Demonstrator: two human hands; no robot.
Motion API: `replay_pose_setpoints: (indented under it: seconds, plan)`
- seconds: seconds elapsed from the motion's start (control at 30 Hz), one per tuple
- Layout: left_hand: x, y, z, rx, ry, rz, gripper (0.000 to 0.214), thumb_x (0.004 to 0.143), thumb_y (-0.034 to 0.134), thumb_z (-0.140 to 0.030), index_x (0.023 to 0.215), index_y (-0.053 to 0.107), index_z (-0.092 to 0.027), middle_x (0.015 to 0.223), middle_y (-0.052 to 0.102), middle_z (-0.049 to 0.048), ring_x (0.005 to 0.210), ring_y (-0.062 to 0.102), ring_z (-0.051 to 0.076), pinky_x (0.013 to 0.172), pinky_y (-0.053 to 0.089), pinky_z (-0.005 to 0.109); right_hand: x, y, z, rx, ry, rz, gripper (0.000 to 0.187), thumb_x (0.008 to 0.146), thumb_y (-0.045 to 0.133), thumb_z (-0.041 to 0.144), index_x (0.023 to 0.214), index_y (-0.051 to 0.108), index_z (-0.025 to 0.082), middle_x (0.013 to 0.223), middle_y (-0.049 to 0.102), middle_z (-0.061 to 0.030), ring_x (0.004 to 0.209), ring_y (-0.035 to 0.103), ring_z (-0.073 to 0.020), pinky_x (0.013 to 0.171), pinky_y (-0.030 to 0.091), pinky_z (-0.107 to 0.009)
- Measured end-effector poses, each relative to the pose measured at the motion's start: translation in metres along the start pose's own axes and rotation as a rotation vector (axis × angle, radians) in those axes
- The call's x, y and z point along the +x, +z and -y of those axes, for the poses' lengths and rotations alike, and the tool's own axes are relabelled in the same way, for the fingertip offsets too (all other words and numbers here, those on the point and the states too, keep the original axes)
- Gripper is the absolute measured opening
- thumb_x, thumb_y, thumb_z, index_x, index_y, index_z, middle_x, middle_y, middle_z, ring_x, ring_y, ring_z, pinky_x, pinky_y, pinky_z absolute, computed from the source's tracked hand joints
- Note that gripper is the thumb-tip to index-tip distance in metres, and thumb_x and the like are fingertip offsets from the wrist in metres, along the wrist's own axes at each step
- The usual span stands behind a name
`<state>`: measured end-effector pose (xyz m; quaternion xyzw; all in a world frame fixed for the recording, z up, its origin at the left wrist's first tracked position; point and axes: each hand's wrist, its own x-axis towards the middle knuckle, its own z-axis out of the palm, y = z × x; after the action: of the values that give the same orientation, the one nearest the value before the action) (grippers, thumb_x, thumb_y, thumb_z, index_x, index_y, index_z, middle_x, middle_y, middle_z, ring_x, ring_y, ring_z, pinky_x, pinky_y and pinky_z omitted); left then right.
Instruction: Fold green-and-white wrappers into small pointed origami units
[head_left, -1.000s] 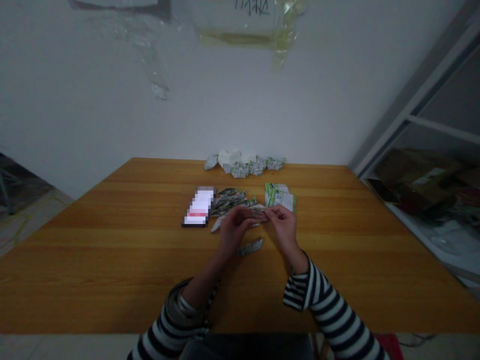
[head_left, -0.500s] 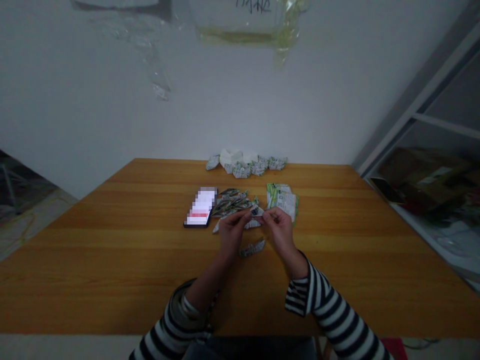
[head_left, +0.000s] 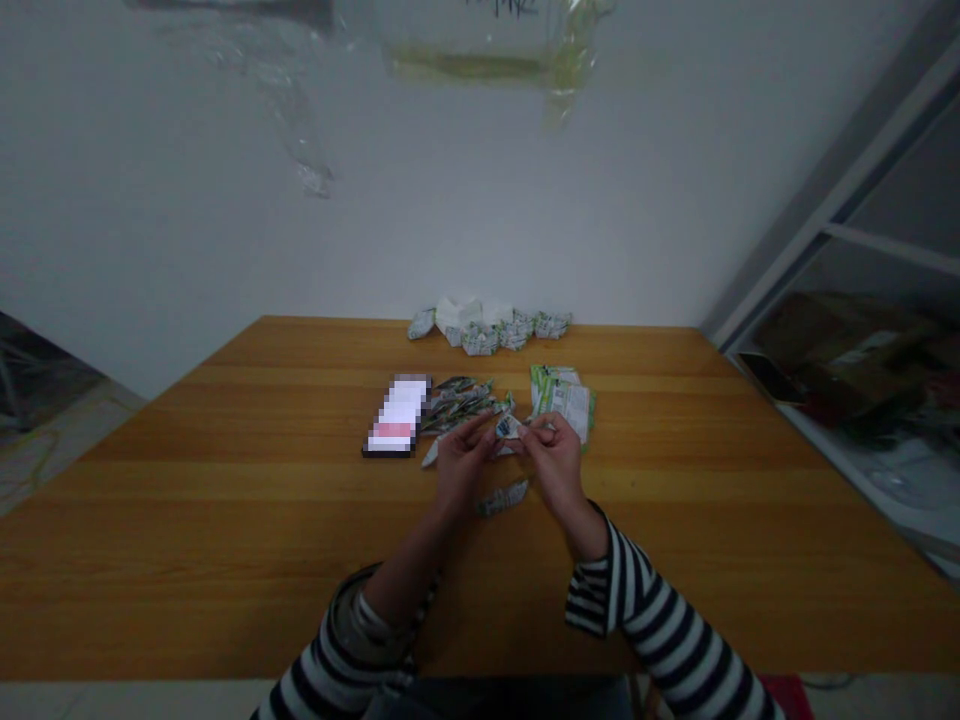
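Between my two hands is a small folded piece of printed paper (head_left: 508,427), white with dark print. My left hand (head_left: 461,465) pinches its left side, and my right hand (head_left: 555,462) pinches its right side. Just beyond my left hand lies a pile of folded printed paper pieces (head_left: 457,405). A single folded paper strip (head_left: 502,497) rests on the table between my wrists. Behind my right hand is a stack of flat green-and-white printed sheets (head_left: 566,395), partly covered by the fingers.
A phone (head_left: 397,415) with a lit, blurred screen lies left of the pile on the wooden table (head_left: 225,480). Along the wall sit several folded paper shapes (head_left: 480,338) and white tissue (head_left: 457,313). A dark phone-like slab (head_left: 770,378) is at the right, beside the shelving.
The piece of paper between my fingers has turned, showing more of its printed face. Both hands stay in nearly the same place, and the view has shifted slightly.
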<state>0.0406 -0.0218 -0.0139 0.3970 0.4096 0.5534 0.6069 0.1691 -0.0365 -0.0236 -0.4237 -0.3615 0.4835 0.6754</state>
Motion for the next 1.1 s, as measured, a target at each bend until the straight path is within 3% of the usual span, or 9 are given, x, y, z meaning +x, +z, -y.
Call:
replay_pose_setpoints:
  seconds: [0.1, 0.2, 0.4, 0.5, 0.6, 0.7, 0.8, 0.9, 1.1]
  plan:
    - [0.004, -0.001, -0.002, 0.186, 0.062, 0.078, 0.038, 0.069, 0.075, -0.042, 0.093, 0.075, -0.013, 0.089, 0.076, 0.008, 0.08, 0.069, 0.021, 0.073, 0.053, 0.03, 0.001, -0.005, 0.003, -0.172, -0.053, 0.088, 0.026, 0.074, 0.07, 0.03, 0.083, 0.046, 0.024, 0.058, 0.061, 0.0075, 0.049, 0.062, -0.0135, 0.05, 0.049, -0.023]
    - [0.008, -0.004, -0.002, 0.34, 0.117, 0.105, 0.027, 0.068, 0.075, -0.038, 0.077, 0.074, -0.013, 0.075, 0.074, 0.0046, 0.07, 0.066, 0.018, 0.066, 0.05, 0.026, 0.0, -0.006, 0.004, -0.292, -0.118, 0.171, 0.017, 0.079, 0.064, 0.028, 0.088, 0.051, 0.023, 0.058, 0.055, 0.0076, 0.049, 0.054, -0.0109, 0.047, 0.042, -0.02]
    - [0.01, -0.013, 0.003, 0.289, 0.082, 0.058, 0.029, 0.068, 0.073, -0.041, 0.07, 0.07, -0.013, 0.063, 0.068, 0.0019, 0.056, 0.059, 0.014, 0.056, 0.043, 0.023, -0.003, 0.005, -0.005, -0.108, -0.054, 0.309, 0.026, 0.078, 0.066, 0.03, 0.1, 0.055, 0.024, 0.07, 0.059, 0.0045, 0.054, 0.054, -0.0102, 0.051, 0.043, -0.021]
    - [0.008, -0.009, 0.004, 0.402, 0.126, 0.105, 0.031, 0.075, 0.066, -0.043, 0.079, 0.073, -0.013, 0.071, 0.072, 0.0047, 0.065, 0.063, 0.018, 0.062, 0.047, 0.027, -0.001, 0.005, -0.01, -0.057, -0.034, 0.22, 0.021, 0.076, 0.066, 0.028, 0.094, 0.057, 0.022, 0.069, 0.059, 0.0047, 0.051, 0.051, -0.0085, 0.046, 0.04, -0.019]
    - [0.004, -0.003, 0.004, 0.618, 0.276, 0.186, 0.027, 0.082, 0.06, -0.035, 0.095, 0.075, -0.017, 0.093, 0.075, 0.0071, 0.086, 0.066, 0.022, 0.078, 0.048, 0.031, 0.003, 0.001, -0.011, 0.004, -0.012, 0.054, 0.021, 0.073, 0.067, 0.026, 0.09, 0.056, 0.023, 0.055, 0.048, 0.01, 0.04, 0.039, -0.0058, 0.039, 0.031, -0.016]
    - [0.0, -0.001, 0.004, 0.704, 0.327, 0.288, 0.025, 0.083, 0.059, -0.031, 0.099, 0.075, -0.018, 0.093, 0.074, 0.0063, 0.082, 0.065, 0.021, 0.078, 0.048, 0.03, 0.007, -0.004, -0.006, 0.015, 0.024, 0.089, 0.025, 0.073, 0.069, 0.031, 0.095, 0.059, 0.022, 0.05, 0.043, 0.0113, 0.038, 0.035, -0.0055, 0.038, 0.027, -0.017]
    - [-0.001, -0.002, 0.004, 0.648, 0.271, 0.337, 0.029, 0.087, 0.054, -0.036, 0.09, 0.075, -0.015, 0.075, 0.071, 0.0038, 0.067, 0.061, 0.018, 0.066, 0.046, 0.027, 0.009, -0.006, -0.002, -0.067, 0.038, 0.207, 0.029, 0.076, 0.068, 0.041, 0.095, 0.065, 0.02, 0.057, 0.054, 0.0054, 0.044, 0.045, -0.0084, 0.042, 0.034, -0.02]
    - [0.0, -0.002, 0.005, 0.507, 0.197, 0.372, 0.035, 0.088, 0.051, -0.041, 0.082, 0.071, -0.013, 0.067, 0.065, 0.0025, 0.063, 0.057, 0.016, 0.062, 0.045, 0.025, 0.01, -0.007, -0.003, -0.165, -0.002, 0.2, 0.031, 0.077, 0.067, 0.044, 0.094, 0.068, 0.017, 0.064, 0.06, 0.0014, 0.051, 0.051, -0.0112, 0.048, 0.039, -0.022]
    - [0.003, 0.002, 0.011, 0.344, 0.102, 0.389, 0.031, 0.084, 0.056, -0.04, 0.095, 0.066, -0.013, 0.082, 0.067, 0.0056, 0.073, 0.061, 0.017, 0.069, 0.049, 0.027, 0.008, -0.011, -0.005, -0.547, -0.175, 0.169, 0.032, 0.083, 0.059, 0.035, 0.107, 0.069, 0.016, 0.056, 0.052, 0.0048, 0.05, 0.047, -0.012, 0.05, 0.039, -0.023]
